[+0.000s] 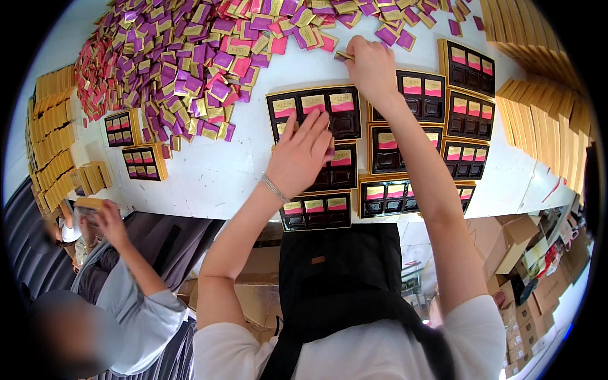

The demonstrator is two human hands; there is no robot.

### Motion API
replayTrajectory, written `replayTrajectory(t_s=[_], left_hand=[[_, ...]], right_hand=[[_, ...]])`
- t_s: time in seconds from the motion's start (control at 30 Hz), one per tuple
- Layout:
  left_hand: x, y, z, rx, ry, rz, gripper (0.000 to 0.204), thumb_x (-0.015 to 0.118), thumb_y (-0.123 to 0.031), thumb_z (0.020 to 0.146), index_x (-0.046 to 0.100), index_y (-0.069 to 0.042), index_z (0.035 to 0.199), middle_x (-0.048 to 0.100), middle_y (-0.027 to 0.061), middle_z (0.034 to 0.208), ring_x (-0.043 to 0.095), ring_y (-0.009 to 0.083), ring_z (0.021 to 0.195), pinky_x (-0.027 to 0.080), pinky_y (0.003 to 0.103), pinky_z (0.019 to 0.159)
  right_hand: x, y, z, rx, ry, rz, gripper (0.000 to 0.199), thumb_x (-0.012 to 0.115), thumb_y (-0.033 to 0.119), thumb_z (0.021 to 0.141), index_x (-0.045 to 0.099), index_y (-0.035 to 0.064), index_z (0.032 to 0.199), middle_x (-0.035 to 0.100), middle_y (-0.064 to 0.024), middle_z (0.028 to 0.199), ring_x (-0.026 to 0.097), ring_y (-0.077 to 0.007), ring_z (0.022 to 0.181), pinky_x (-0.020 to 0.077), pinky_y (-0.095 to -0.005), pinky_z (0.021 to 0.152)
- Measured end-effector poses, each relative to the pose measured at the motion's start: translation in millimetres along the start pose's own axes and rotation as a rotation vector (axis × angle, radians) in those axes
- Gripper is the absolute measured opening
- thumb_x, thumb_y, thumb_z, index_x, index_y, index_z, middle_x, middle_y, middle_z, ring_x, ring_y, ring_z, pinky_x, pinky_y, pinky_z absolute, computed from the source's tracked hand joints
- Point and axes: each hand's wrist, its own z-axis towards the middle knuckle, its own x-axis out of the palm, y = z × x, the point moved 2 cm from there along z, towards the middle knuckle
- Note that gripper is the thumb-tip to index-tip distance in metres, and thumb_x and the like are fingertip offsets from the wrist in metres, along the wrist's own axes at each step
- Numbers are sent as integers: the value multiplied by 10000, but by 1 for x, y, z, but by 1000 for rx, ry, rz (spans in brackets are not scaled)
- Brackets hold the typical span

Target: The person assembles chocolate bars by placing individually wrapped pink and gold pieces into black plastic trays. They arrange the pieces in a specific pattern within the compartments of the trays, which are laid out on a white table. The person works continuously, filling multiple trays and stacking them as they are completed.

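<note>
Though I can't tell what the left hand (pixel 297 158) grips, the right hand (pixel 372 68) pinches a wrapped square (pixel 342 56), likely light, stiff and slick, best held edgewise.

The left arm (pixel 221 269) rises from the lower edge and bends at the elbow. The left forearm (pixel 247 228) slants up and to the right. The left wrist (pixel 275 185) is nearly in line with the forearm. The left hand (pixel 296 157) is palm down, back uppermost, with its fingers (pixel 307 128) extended and slightly spread; its palm is hidden. The right arm (pixel 462 272) extends farther forward, only slightly bent. The right forearm (pixel 424 161) slants up and to the left. The right hand (pixel 372 68) is back uppermost, fingers curled inward. The forearms do not cross.
</note>
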Motion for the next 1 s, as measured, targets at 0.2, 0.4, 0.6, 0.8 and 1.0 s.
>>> replayTrajectory(t_s=[0.2,0.4,0.6,0.8,1.0], left_hand=[[27,-1,-19,-64,-2,150,383,700,-229,790,550,-36,1085,457,154,1410,391,269,1355,217,596,1111],[26,-1,-19,-97,-37,107,413,715,-179,777,559,-42,1135,476,124,1405,407,243,1350,221,600,1108],[-3,4,-52,-231,-248,-66,440,737,-124,755,598,-70,1169,593,102,1246,561,251,1151,345,508,1055],[0,-4,-97,-323,-240,-78,443,763,-53,688,661,-66,1119,627,71,1059,583,268,978,471,368,843],[12,1,-101,-254,-254,-89,461,754,-37,676,655,-61,1125,627,69,1062,581,269,995,474,368,868]], right_hand=[[-35,1,-58,20,-259,995,154,661,-68,737,624,30,850,661,-104,903,630,-233,855,503,-309,662],[-56,8,-99,-331,-450,513,191,658,-114,673,614,21,801,657,-100,989,619,-263,866,507,-316,701],[-50,19,-116,-236,-292,420,244,680,-45,709,636,53,928,608,-82,862,607,-269,766,509,-333,631],[-29,50,-129,-46,-29,-77,133,640,23,733,577,21,851,557,-95,753,624,-254,670,512,-348,525],[-14,61,-111,68,27,170,223,668,111,778,564,-3,939,597,-131,696,641,-299,635,521,-368,535]])
